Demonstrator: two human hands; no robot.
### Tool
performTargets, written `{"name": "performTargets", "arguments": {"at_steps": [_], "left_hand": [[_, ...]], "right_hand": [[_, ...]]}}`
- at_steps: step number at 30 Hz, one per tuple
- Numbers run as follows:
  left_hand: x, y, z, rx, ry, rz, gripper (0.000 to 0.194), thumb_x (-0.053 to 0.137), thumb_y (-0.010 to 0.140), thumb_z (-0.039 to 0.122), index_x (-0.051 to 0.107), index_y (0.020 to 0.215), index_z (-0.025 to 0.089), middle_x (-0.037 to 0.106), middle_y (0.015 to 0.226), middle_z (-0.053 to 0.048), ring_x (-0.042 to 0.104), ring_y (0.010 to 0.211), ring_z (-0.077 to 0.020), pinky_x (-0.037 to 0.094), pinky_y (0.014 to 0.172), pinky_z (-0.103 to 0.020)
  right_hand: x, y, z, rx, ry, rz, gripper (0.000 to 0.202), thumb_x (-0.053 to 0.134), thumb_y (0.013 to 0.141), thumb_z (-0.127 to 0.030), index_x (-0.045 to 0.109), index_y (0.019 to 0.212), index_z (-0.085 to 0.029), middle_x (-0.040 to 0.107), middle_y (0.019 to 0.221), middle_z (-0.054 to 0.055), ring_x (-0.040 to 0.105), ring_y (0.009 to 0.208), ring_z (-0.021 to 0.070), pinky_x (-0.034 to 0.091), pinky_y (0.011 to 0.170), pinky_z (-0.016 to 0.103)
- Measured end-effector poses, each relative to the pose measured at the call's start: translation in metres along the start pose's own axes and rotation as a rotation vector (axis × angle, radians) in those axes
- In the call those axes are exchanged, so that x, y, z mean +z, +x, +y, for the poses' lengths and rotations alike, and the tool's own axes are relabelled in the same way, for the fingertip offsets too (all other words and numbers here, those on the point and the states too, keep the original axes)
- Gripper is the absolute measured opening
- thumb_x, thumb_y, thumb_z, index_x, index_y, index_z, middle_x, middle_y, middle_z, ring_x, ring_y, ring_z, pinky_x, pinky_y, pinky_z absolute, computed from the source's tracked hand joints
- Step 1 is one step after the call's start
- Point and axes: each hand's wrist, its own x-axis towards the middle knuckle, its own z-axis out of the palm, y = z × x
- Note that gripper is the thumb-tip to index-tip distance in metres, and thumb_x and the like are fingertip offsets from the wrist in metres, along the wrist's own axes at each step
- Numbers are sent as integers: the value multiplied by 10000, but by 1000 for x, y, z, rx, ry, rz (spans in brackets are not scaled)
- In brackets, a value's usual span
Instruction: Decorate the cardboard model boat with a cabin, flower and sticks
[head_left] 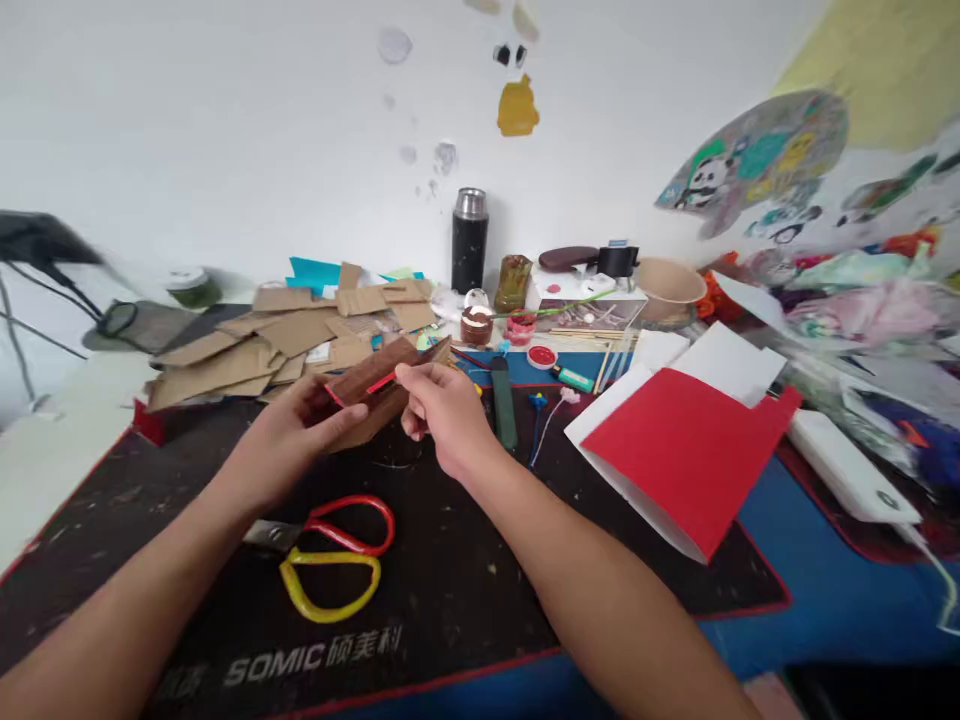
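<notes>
My left hand (pixel 300 425) grips the near end of a brown cardboard piece (pixel 382 372) that looks folded into a long box or trough, with a red edge at its left end. Between the thumb and fingers of my right hand (pixel 442 410) is a thin red paper strip (pixel 382 382), held against the top of the cardboard piece. The right fingers are pinched together. Below the hands lie scissors (pixel 337 555) with one red and one yellow handle; my left forearm partly covers the blades. A green-handled cutter (pixel 504 405) rests just right of my right hand.
Cardboard scraps (pixel 240 350) are piled at the back left. A black thermos (pixel 469 240) stands by the wall. Red paper (pixel 686 450) lies over white sheets on the right, beside a white power bank (pixel 847 465). A small red-filled dish (pixel 542 357) and a green lighter (pixel 574 378) sit mid-table.
</notes>
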Motion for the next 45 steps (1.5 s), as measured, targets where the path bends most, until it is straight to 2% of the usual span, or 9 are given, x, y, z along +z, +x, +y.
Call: {"name": "performTargets", "arguments": {"at_steps": [5,10,17,22,27,35,45], "left_hand": [[2,1,-6,58,31,36,853,938,675,807,703,1266,239,854,1248,-119,786,1161,-367,607,994,-470],[3,-2,-1,113,108,98,806,912,682,817,708,1204,239,859,1180,-112,798,1095,-367,624,960,-482],[2,-4,3,151,132,81,765,890,728,796,704,1226,246,870,1202,-118,807,1120,-378,646,994,-508],[2,-3,-2,198,158,103,694,881,742,776,715,1184,268,877,1144,-108,825,1058,-390,669,940,-505],[1,-1,-8,224,169,100,703,858,780,759,714,1253,259,867,1222,-122,820,1108,-397,668,949,-509],[0,-2,-12,235,241,148,711,831,764,839,729,1187,276,882,1140,-104,833,1023,-398,669,871,-484],[1,-2,-9,257,255,148,684,822,774,824,731,1193,292,873,1124,-99,824,1010,-397,670,906,-508]], "right_hand": [[-1,5,4,-5,-7,5,336,814,991,-392,602,783,-235,451,490,-131,515,397,97,336,421,216],[-1,5,6,-37,-37,7,329,826,974,-426,622,799,-235,461,496,-130,525,399,101,325,410,223],[-2,5,7,-52,-63,10,322,817,952,-447,627,798,-238,439,476,-138,510,388,104,330,405,227],[-2,5,8,-55,-52,8,351,837,908,-490,615,793,-243,442,478,-136,509,389,108,334,403,230],[-1,5,9,-37,-40,12,380,855,862,-519,598,795,-248,457,490,-133,519,393,107,304,398,225],[-1,6,10,-57,-42,6,395,862,819,-541,602,787,-245,460,504,-131,491,388,101,312,390,225],[-1,6,9,-54,-44,-1,459,895,787,-587,588,775,-247,467,510,-124,499,398,104,314,394,219]]}}
